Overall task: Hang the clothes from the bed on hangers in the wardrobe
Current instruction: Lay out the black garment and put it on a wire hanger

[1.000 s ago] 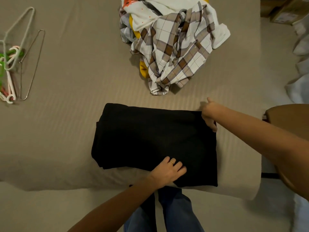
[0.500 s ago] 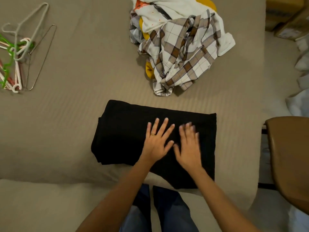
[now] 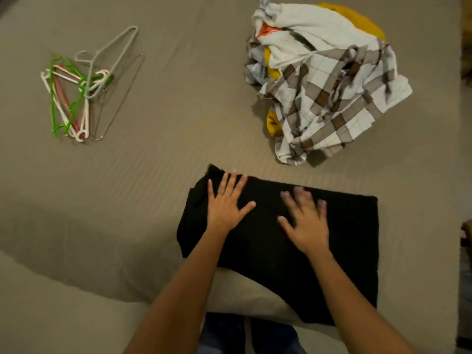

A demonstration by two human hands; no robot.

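A folded black garment [image 3: 339, 238] lies flat at the near edge of the bed [image 3: 178, 118]. My left hand [image 3: 226, 203] rests flat on its left part, fingers spread and straight. My right hand [image 3: 305, 221] lies flat on its middle, fingers straight and slightly blurred. A heap of clothes [image 3: 327, 85] sits further back on the right, with a brown-and-white checked shirt on top, a white garment and something yellow underneath. A bundle of hangers [image 3: 81, 88], green, white, pink and bare wire, lies on the bed at the far left.
The beige bedcover drops over the near edge just in front of my legs in blue jeans [image 3: 250, 338]. Dark furniture edges show at the far right border [image 3: 466, 241].
Both hands have slid leftward across the black garment, the left one reaching its left end. One second ago the right hand was at the garment's far right corner. The view has shifted left.
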